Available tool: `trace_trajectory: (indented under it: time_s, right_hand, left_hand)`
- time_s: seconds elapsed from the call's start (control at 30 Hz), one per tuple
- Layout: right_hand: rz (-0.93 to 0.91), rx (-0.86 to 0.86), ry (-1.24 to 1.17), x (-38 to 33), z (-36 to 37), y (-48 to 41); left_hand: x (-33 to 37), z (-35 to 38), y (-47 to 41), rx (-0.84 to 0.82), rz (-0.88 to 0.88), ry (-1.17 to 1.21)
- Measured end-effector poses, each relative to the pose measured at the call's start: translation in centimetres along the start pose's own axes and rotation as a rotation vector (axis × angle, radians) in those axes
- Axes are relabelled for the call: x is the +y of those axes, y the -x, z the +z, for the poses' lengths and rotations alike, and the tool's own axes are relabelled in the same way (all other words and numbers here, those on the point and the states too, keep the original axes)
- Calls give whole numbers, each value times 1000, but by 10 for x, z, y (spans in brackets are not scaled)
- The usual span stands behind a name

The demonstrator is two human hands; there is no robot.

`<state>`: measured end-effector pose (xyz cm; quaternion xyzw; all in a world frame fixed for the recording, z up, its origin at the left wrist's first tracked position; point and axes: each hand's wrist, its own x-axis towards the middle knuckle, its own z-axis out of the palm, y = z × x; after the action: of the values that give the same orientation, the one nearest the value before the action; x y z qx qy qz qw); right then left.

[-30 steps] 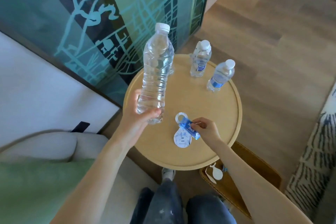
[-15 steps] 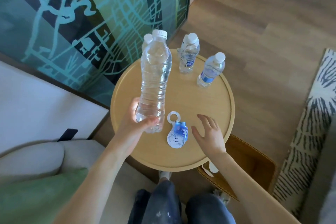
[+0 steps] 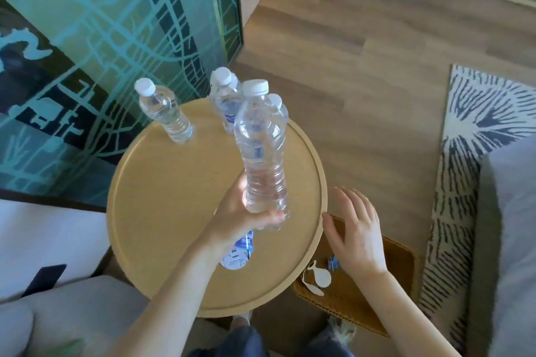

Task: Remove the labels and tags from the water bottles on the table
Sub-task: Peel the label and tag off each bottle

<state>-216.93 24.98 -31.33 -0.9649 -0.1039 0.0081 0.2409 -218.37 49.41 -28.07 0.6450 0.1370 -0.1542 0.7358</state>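
Holding above the round surface [image 3: 174,211] a tilted, unlabelled bottle [image 3: 261,148], left hand [image 3: 240,217] curled round its base; right hand [image 3: 356,232] spread, empty, beyond the right rim; peeled label [image 3: 239,252] flat on surface beneath left wrist.

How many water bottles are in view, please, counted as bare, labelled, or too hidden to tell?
Bare: 2 (held bottle in the left hand; far-left bottle)
Labelled: 1 (labelled bottle)
Cannot tell: 1 (hidden bottle behind the held one)
Total: 4
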Motion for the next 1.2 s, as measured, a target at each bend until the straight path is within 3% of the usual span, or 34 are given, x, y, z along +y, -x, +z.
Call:
trace_trajectory:
  time_s: [0.33, 0.67, 1.2]
  right_hand:
    - [-14, 123, -8, 71, 50, -25]
    - [99, 44, -79, 96, 92, -24]
    - [143, 54, -106, 93, 95, -34]
  left_hand:
    - [-67, 51, -109, 205, 133, -217]
    - [-91, 59, -149, 289, 310, -433]
    - [-106, 59, -164, 292, 257, -401]
